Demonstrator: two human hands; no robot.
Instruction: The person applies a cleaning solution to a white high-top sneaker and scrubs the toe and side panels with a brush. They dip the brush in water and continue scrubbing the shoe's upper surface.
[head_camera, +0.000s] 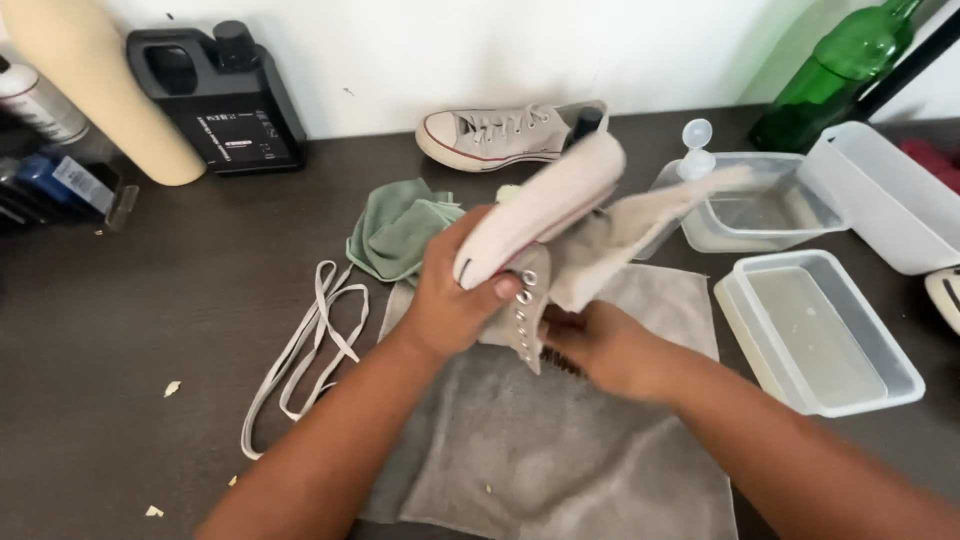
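My left hand (450, 295) grips an unlaced grey canvas sneaker (545, 210) by its toe end, holding it tilted in the air with the white sole facing up. Its metal eyelets hang down beside my thumb. My right hand (605, 345) is under the shoe, closed on a brush (562, 362) whose dark bristles show at the shoe's inner side. Both hands hover over a grey towel (560, 450) spread on the dark table (130, 330).
A loose white shoelace (305, 350) lies left of the towel, and a green cloth (400, 230) lies behind it. The second sneaker (500, 135) stands at the wall. Two clear tubs with water (830, 335) (760, 205), a green bottle (840, 65) and a black jug (225, 95) surround the area.
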